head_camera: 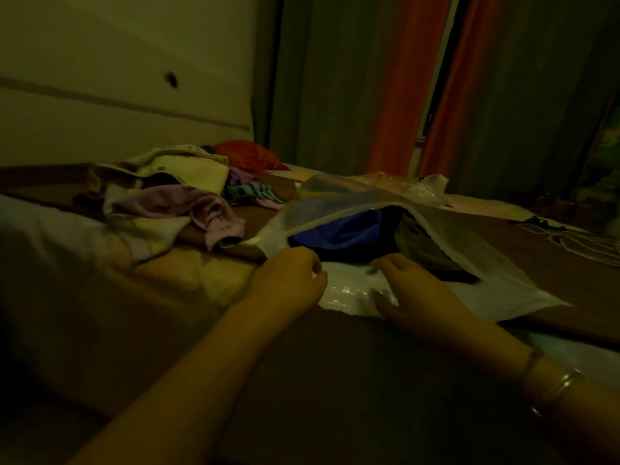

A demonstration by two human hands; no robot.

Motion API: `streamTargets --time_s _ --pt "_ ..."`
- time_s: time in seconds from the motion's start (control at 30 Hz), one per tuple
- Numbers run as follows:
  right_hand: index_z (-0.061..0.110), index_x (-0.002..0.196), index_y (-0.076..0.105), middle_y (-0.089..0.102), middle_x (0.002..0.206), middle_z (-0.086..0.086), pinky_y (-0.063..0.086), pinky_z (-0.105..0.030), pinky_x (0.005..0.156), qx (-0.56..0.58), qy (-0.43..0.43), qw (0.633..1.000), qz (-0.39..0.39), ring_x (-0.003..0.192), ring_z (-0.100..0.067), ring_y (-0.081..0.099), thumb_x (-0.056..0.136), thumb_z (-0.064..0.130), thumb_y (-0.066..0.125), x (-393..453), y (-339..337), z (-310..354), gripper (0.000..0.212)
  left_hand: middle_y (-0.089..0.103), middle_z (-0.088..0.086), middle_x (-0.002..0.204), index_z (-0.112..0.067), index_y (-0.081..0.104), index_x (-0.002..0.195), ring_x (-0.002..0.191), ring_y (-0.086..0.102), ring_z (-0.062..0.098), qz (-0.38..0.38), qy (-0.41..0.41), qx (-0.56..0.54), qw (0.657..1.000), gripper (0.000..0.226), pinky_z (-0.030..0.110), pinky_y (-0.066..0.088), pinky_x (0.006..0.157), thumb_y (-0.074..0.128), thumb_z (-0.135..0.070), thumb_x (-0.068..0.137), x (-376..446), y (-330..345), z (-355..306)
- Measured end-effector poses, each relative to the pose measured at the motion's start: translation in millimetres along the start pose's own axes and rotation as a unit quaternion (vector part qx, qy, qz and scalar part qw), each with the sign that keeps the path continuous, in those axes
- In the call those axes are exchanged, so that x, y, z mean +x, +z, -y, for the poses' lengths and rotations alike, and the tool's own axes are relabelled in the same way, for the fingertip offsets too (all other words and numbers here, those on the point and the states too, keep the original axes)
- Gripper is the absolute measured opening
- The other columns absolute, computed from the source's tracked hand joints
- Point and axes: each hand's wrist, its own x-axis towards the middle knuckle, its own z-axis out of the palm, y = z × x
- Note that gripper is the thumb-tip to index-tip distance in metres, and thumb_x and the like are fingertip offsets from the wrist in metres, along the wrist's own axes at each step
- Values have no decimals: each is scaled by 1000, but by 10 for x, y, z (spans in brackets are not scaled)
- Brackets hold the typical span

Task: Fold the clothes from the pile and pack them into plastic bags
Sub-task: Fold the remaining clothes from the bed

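Now | your left hand (pixel 290 278) pinches the plastic bag (pixel 352 292) rim | right hand (pixel 414 290) rests flat, holding nothing | push the blue garment (pixel 349 229) deeper beyond your fingers.

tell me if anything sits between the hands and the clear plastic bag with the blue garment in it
Nothing visible does. The left hand and right hand are both already at the near edge of the clear plastic bag, in front of the blue garment inside it.

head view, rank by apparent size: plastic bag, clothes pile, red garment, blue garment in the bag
1. plastic bag
2. clothes pile, close to the bag in spread; it lies farther away, so this order is unsure
3. blue garment, partly hidden inside the bag
4. red garment, farthest away and partly behind the pile, so its rank below the blue garment is unsure
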Motion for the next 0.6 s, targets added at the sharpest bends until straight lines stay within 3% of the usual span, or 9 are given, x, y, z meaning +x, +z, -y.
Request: streamTargets --time_s 0.07,0.17,0.23,0.3,0.43,0.53,0.6 --pt "24 131 45 46 129 5 39 -22 89 2 -47 997 -63 116 -13 45 95 37 49 24 -50 274 38 68 -2 96 -19 69 99 84 62 11 -38 -3 -43 998 20 32 53 78 55 -32 93 -136 -300 118" --pt "21 95 54 46 91 8 33 -20 65 58 -143 973 -171 84 -12 47 91 25 56 142 -138 787 6 69 5 76 -14 70 78 69 66 19 -110 -55 -103 987 26 46 56 73 57 -32 91 -242 -697 510" --pt "23 82 47 44 81 10 35 -22 59 108 -186 955 -203 73 -11 45 89 20 59 271 -194 1143 14 69 8 71 -12 69 71 66 67 23 -152 -116 -114 975 26 51 55 71 58 -29 89 -284 -873 867" --pt "22 80 45 46 80 9 37 -25 59 156 -210 942 -210 74 -11 45 90 21 56 444 -209 1487 15 70 8 72 -13 69 70 70 68 25 -180 -181 -136 957 22 49 56 74 60 -24 88 -327 -992 1185" --pt "21 85 49 48 79 10 33 -17 58 272 -202 922 -188 71 -5 46 93 25 53 879 -28 2071 9 68 10 92 -14 66 88 87 65 27 -222 -249 -190 923 6 41 55 82 60 -14 90 -403 -1107 1621" --pt "19 90 50 53 86 5 39 -27 62 339 -175 911 -160 75 -10 50 93 26 54 1215 229 2386 8 66 7 95 -16 64 90 84 64 23 -233 -268 -199 914 6 36 53 72 59 -14 91 -417 -1129 1875" --pt "18 91 47 50 94 2 27 -30 66 312 -171 922 -154 81 -15 47 93 22 50 1426 383 2521 6 63 5 97 -16 61 99 79 60 17 -231 -284 -209 907 8 25 45 60 56 -13 93 -391 -1191 2006"
